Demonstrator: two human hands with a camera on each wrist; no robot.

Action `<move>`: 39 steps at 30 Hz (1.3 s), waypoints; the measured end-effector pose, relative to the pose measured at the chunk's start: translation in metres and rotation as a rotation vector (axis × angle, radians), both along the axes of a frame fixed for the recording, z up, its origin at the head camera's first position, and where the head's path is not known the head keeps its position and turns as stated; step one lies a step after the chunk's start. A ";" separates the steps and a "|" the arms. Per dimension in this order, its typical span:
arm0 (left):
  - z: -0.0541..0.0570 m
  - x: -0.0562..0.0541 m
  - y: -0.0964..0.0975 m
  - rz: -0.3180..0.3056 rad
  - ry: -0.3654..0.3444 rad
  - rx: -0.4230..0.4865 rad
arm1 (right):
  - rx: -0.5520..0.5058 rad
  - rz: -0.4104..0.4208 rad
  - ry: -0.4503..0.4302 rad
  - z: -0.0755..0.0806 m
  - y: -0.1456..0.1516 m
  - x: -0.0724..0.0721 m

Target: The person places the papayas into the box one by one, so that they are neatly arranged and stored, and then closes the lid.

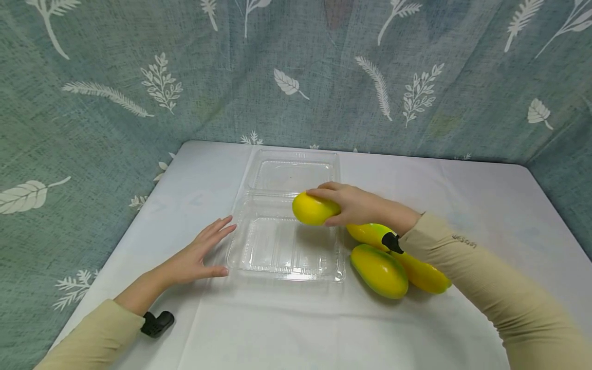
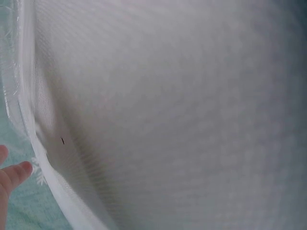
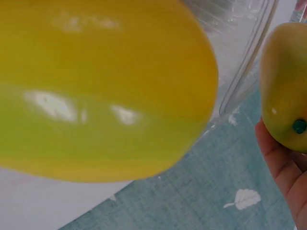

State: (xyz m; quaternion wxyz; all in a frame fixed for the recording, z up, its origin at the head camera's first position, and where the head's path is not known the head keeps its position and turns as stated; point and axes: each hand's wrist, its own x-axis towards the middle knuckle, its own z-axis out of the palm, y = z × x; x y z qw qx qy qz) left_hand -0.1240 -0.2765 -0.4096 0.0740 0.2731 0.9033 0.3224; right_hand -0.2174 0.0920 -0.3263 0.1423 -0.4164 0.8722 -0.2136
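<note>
My right hand [image 1: 353,204] grips a yellow mango [image 1: 315,209] above the right side of a clear plastic clamshell box [image 1: 270,246], which lies with its lid folded back. In the right wrist view the held mango [image 3: 288,86] shows a small green stem end, with fingers curled beneath it. My left hand [image 1: 199,257] is held beside the box's left edge, fingers spread and nothing in them. Only some fingertips [image 2: 19,172] of it show in the left wrist view. Under my right forearm lie more mangoes, one yellow-green mango [image 1: 380,271] nearest the front.
Another mango [image 1: 423,275] lies at the right of the group, and one more mango [image 1: 367,234] sits behind, partly covered by the sleeve. A white cloth [image 1: 296,329] covers the table. Behind it hangs a green leaf-patterned curtain [image 1: 213,87].
</note>
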 end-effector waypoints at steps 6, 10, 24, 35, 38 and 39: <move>0.001 0.000 0.000 -0.004 0.003 0.004 | 0.011 0.012 0.007 -0.007 -0.001 0.001; 0.001 0.000 0.001 -0.005 -0.001 0.011 | 0.014 0.026 0.031 -0.010 -0.002 0.002; 0.000 -0.001 0.000 -0.011 -0.007 0.009 | 0.095 0.049 0.127 -0.016 -0.015 0.006; 0.000 -0.001 0.000 -0.013 -0.005 0.012 | 0.192 0.054 0.197 -0.020 -0.024 0.010; 0.000 -0.001 0.000 -0.014 -0.003 0.011 | 0.226 0.057 0.201 -0.021 -0.027 0.011; 0.000 -0.001 0.000 -0.014 -0.003 0.010 | 0.232 0.059 0.202 -0.022 -0.027 0.011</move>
